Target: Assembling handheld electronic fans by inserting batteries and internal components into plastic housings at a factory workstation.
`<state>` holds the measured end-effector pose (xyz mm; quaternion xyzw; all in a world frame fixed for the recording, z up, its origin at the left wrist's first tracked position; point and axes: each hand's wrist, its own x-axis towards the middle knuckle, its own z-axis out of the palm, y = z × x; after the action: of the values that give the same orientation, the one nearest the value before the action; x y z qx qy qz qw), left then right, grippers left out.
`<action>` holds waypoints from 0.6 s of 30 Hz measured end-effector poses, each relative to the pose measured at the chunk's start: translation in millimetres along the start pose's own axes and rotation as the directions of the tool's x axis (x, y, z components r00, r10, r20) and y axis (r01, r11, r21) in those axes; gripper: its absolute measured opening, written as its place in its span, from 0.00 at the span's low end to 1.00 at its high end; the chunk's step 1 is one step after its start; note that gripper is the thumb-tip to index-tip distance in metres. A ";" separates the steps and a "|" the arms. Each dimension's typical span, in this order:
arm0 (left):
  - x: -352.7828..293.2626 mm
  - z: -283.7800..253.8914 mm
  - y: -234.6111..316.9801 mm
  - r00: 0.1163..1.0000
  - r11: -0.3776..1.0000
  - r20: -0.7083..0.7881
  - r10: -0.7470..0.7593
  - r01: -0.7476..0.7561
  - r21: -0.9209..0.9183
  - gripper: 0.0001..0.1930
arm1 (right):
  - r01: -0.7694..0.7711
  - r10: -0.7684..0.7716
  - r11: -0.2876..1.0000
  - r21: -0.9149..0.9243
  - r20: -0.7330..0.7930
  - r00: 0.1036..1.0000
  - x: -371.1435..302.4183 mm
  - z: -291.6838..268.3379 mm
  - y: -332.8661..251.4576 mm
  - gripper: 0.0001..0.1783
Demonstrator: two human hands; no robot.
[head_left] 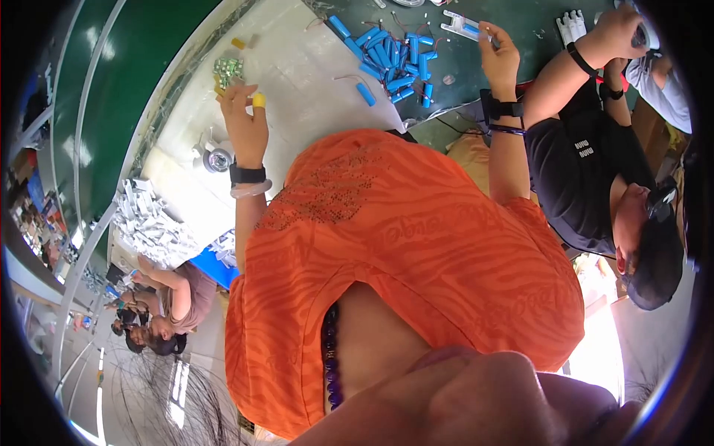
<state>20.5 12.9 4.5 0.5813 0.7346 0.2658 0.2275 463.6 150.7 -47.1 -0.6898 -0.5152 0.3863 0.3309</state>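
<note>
My left hand [245, 123] reaches over a small heap of green circuit boards [228, 70] on the pale table sheet. Yellow covers sit on its thumb and a finger; the thumb stands apart from the fingers, whose tips reach the edge of the heap. On the far right, my right hand [500, 59] pinches the end of a white plastic casing [460, 25] with a blue piece inside it. Left of that casing, a loose pile of blue cylindrical battery cells [387, 56] lies on the dark green mat, some with thin wires.
Yellow pieces [239, 43] lie beyond the boards. A roll of tape [216, 160] rests near my left wrist. Many white casings [149, 223] are heaped at the left. A co-worker in black [595, 156] works close at my right; another person [182, 297] sits at the left.
</note>
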 end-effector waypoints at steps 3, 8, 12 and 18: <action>-16.7 -3.0 2.2 0.998 0.999 0.032 -0.045 0.045 -0.016 0.14 | 0.308 -0.305 0.891 -0.334 0.063 0.950 -4.8 17.5 -13.6 0.18; -17.1 11.7 1.0 0.994 0.996 0.062 0.089 -0.091 0.024 0.12 | 0.385 -0.345 0.785 -0.486 0.175 0.922 3.1 6.1 -4.3 0.16; -26.7 14.6 4.7 0.995 0.997 0.077 0.071 -0.072 0.008 0.12 | 0.388 -0.302 0.729 -0.565 0.244 0.922 -6.9 18.9 -6.5 0.15; -29.5 24.0 11.8 0.981 0.991 0.148 0.125 -0.129 0.019 0.12 | 0.326 -0.304 0.779 -0.536 0.132 0.944 -16.1 5.2 -1.7 0.14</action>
<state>51.1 -10.8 -5.2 0.6481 0.6810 0.2260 0.2552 455.5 135.8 -45.0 -0.6522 -0.7183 0.1742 0.1683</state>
